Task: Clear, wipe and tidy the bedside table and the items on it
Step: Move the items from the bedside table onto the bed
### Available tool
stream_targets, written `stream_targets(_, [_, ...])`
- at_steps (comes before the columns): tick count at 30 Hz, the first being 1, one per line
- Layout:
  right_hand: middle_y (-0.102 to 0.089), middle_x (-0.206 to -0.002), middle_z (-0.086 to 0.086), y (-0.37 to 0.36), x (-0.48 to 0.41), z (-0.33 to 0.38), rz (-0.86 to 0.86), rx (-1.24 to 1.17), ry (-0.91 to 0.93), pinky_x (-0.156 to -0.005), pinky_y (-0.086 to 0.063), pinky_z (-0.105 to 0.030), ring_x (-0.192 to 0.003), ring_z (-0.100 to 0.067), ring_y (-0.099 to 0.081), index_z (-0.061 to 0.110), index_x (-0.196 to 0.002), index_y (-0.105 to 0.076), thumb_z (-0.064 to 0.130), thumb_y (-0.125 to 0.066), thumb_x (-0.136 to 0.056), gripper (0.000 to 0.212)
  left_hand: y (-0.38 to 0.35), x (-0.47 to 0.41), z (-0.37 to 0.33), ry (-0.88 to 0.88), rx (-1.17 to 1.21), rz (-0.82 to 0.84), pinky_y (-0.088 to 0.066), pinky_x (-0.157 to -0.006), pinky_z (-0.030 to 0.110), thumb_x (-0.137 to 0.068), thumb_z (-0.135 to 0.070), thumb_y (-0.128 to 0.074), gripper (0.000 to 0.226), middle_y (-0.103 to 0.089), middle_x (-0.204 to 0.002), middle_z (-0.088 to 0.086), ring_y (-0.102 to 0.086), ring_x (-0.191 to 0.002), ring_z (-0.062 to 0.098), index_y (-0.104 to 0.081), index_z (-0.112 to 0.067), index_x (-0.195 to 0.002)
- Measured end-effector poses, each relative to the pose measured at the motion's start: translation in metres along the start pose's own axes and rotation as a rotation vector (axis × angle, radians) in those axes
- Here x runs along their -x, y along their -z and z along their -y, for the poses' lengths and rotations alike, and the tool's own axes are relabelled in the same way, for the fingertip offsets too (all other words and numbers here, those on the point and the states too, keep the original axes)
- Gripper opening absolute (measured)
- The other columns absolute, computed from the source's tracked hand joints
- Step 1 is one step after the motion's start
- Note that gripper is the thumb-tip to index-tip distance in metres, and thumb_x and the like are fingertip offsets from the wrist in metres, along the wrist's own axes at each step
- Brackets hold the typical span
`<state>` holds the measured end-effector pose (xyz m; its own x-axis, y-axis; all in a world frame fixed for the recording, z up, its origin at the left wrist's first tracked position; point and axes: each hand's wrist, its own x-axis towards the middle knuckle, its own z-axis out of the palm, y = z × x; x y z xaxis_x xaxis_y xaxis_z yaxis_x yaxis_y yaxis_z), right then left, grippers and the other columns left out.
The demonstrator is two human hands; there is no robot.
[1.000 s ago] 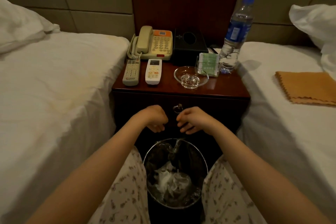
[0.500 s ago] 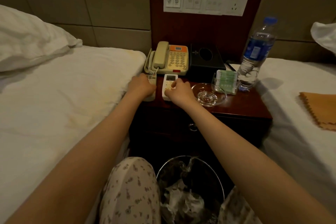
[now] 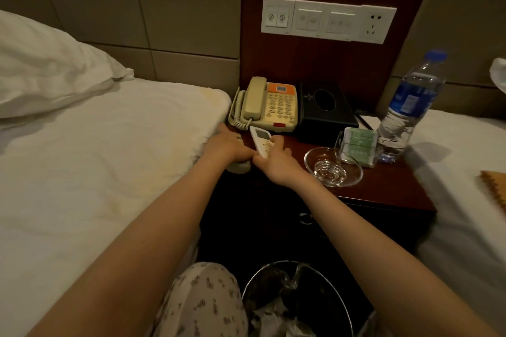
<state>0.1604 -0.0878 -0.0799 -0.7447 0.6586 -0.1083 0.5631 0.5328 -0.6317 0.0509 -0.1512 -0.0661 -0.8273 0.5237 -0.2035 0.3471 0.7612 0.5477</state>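
On the dark wooden bedside table (image 3: 383,194), my left hand (image 3: 227,145) grips the grey remote (image 3: 239,167), whose near end sticks out below my fingers. My right hand (image 3: 273,157) grips the white remote (image 3: 261,139), tilted with its screen end toward the phone. Behind them sits a beige phone (image 3: 269,105) with an orange panel. A black tissue box (image 3: 325,112), a clear glass ashtray (image 3: 332,169), a clear holder with green packets (image 3: 357,145) and a water bottle (image 3: 408,107) stand to the right.
White beds flank the table: the left bed (image 3: 95,159) with a pillow (image 3: 46,68), the right bed (image 3: 460,172) with an orange cloth (image 3: 495,186). A lined waste bin (image 3: 295,301) with crumpled paper stands below the table front. A switch panel (image 3: 328,20) is on the wall.
Both hands rose from the drawer front to the two remotes and closed on them. The white remote has turned askew and the two hands have come together. The view has moved closer.
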Motion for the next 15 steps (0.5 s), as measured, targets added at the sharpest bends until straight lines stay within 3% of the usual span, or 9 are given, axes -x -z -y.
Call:
stream_targets(6, [-0.030,-0.136,-0.019,0.003,0.001,0.018,0.074,0.058,0.128,-0.083,-0.034,-0.033,-0.116,-0.042,-0.045,0.018,-0.142,-0.010,0.034,-0.051,-0.092,0.067,0.043,-0.008,-0.002,-0.014,0.107,-0.098,-0.042,-0.099,0.037,-0.077,-0.044,-0.070,0.114,-0.041,-0.140,0.017,-0.043,-0.126,0.034,0.012,-0.005,-0.146])
stream_targets(9, [-0.028,-0.140,-0.019,-0.003,-0.012,0.037,0.066,0.043,0.146,-0.086,-0.035,-0.034,-0.117,-0.041,-0.045,0.018,-0.142,-0.012,0.034,-0.051,-0.092,0.065,0.065,-0.021,0.003,0.032,0.338,-0.132,-0.051,-0.080,0.034,-0.079,-0.036,-0.067,0.105,-0.048,-0.122,0.013,-0.051,-0.113,0.031,0.010,-0.007,-0.145])
stream_targets(12, [-0.030,-0.142,-0.019,-0.007,-0.036,0.054,0.069,0.021,0.158,-0.085,-0.038,-0.034,-0.115,-0.039,-0.048,0.019,-0.142,-0.015,0.033,-0.048,-0.093,0.060,0.083,-0.033,0.014,0.049,0.606,-0.109,-0.044,-0.057,0.028,-0.084,-0.022,-0.061,0.081,-0.047,-0.124,0.013,-0.053,-0.098,0.025,-0.008,-0.020,-0.145])
stream_targets(15, [-0.040,-0.136,-0.018,-0.011,-0.063,0.069,0.103,-0.064,0.169,-0.073,-0.039,-0.031,-0.097,-0.029,-0.052,0.017,-0.140,-0.018,0.030,-0.044,-0.096,0.053,0.095,-0.048,0.022,0.011,0.628,-0.105,-0.044,-0.063,0.031,-0.089,-0.018,-0.056,0.055,-0.048,-0.132,0.015,-0.054,-0.095,0.023,-0.036,-0.019,-0.140])
